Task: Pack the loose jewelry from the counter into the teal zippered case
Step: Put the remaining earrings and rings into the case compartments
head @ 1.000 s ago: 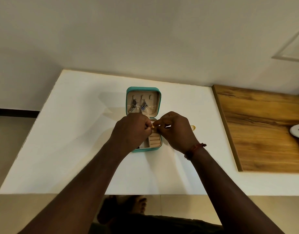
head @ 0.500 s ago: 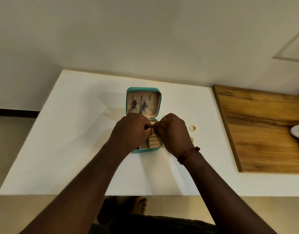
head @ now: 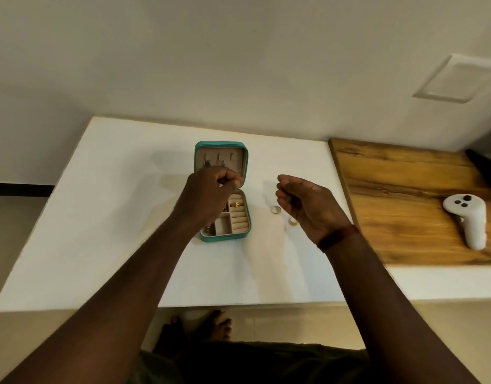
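Where the white table [head: 100, 217] meets the cream wall [head: 238, 65], a brown wooden board [head: 405, 203] lies on its right end. The open teal zippered case [head: 222, 239] sits mid-table under the left hand [head: 208, 195], fingers curled; whether they grip anything cannot be told. Beside it, the right hand [head: 308, 206], loosely curled and empty-looking, hovers above two small loose rings [head: 275, 210].

Item count: one teal zippered case [head: 225, 238], open; one gold ring [head: 236, 204] inside the case; two loose rings right of the case, a near ring [head: 276, 210] and a far ring [head: 293, 222]; one wooden board [head: 405, 189] farther right of the case; one white controller [head: 467, 220] on that board; one tabletop [head: 114, 217] beneath all.
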